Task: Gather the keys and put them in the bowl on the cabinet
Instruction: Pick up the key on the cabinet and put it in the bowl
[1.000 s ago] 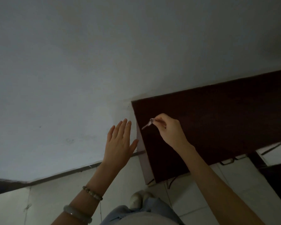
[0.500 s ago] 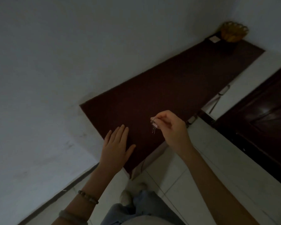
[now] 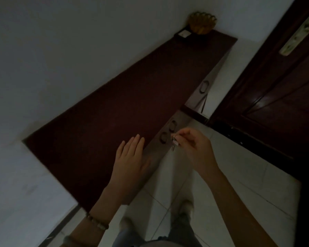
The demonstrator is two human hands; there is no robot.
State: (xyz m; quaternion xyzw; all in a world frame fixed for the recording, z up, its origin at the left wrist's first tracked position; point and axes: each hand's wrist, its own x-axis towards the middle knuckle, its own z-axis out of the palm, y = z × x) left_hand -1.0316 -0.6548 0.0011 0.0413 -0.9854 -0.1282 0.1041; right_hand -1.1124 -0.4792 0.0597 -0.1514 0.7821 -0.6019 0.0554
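My right hand (image 3: 194, 145) pinches a small bunch of keys (image 3: 174, 142) between thumb and fingers; the keys dangle just off the cabinet's front edge. My left hand (image 3: 130, 161) lies flat, fingers apart, on the near end of the dark cabinet top (image 3: 114, 111) and holds nothing. A golden scalloped bowl (image 3: 202, 23) stands at the cabinet's far end against the wall, well away from both hands. What is inside the bowl is hidden.
A small dark box with a white label (image 3: 183, 34) sits beside the bowl. The cabinet front has recessed door pulls (image 3: 172, 126). A dark wooden door (image 3: 275, 97) with a metal handle (image 3: 300, 38) stands at right. White wall at left, pale tiled floor (image 3: 221, 175) below.
The view has swung right and down, bringing the whole cabinet, the bowl and the door into sight. My right hand with the keys has moved off the cabinet's front edge; the left stays flat.
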